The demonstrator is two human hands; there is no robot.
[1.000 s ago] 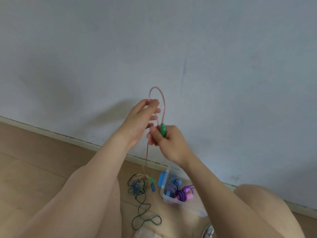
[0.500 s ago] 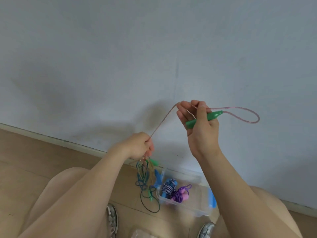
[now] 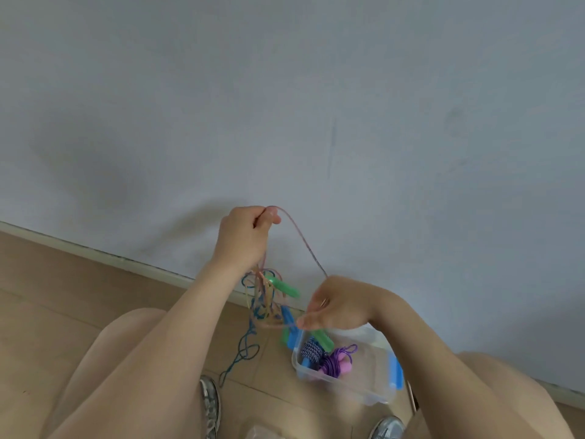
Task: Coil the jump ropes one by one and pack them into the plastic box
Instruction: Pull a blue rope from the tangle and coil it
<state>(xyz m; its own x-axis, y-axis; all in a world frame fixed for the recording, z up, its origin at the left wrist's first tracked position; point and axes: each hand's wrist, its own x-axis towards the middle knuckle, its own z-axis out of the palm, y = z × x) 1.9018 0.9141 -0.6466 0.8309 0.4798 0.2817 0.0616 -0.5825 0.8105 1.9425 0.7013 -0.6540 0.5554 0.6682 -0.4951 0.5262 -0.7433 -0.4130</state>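
Observation:
My left hand [image 3: 243, 239] is raised and pinches a thin pink jump rope [image 3: 300, 239]. The rope runs down to my right hand [image 3: 335, 304], which holds its green handle [image 3: 323, 339] just above the plastic box [image 3: 354, 386]. Below my left hand, the rope's other green handle [image 3: 283, 286] hangs in a tangle of pink, yellow and blue cords [image 3: 262, 299]. A blue handle [image 3: 288, 316] hangs in that tangle too. The clear box with blue latches holds a coiled blue-white rope [image 3: 311, 351] and a coiled purple rope with pink handles [image 3: 337, 364].
A loose teal rope [image 3: 243, 353] trails over the tan floor by my left shoe [image 3: 210, 403]. My right shoe [image 3: 387, 427] is near the box. A grey wall and baseboard stand close behind. My knees fill the lower corners.
My right hand came down from shoulder height to just above the box with the green handle. My left hand rose, lifting the pink rope and the tangle.

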